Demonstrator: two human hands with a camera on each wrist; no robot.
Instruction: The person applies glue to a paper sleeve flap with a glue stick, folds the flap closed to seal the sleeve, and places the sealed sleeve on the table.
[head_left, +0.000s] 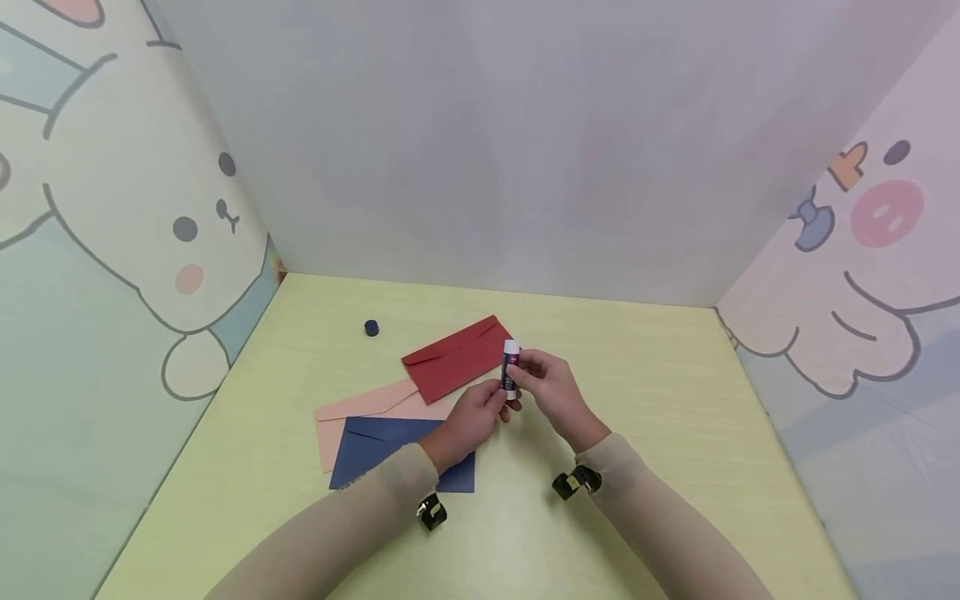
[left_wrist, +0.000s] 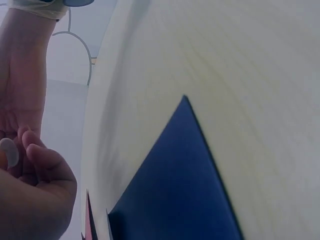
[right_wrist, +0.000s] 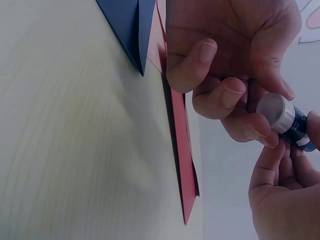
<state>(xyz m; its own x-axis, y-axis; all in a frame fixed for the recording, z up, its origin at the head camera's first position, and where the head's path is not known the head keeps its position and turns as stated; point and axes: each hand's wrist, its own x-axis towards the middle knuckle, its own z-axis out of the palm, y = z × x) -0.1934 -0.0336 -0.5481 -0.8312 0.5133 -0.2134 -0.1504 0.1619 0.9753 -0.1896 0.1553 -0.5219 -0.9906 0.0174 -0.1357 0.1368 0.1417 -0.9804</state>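
Note:
A dark blue glue stick (head_left: 510, 367) with white ends stands nearly upright between both hands, above the table near the red envelope (head_left: 457, 358). My right hand (head_left: 553, 387) grips its barrel from the right, thumb toward me. At the lower white end, the fingers of my left hand (head_left: 472, 417) pinch the base (right_wrist: 280, 112), as the right wrist view shows. A small dark cap (head_left: 371, 328) lies apart on the table at the back left. Under my left wrist lies a blue envelope (head_left: 390, 446), partly covering a pink envelope (head_left: 363, 406).
The pale yellow table (head_left: 660, 417) carries the envelopes left of its middle. A grey-white wall (head_left: 487, 150) closes off the back. Printed side panels with cartoon animals, among them a rabbit panel (head_left: 135, 183), stand left and right.

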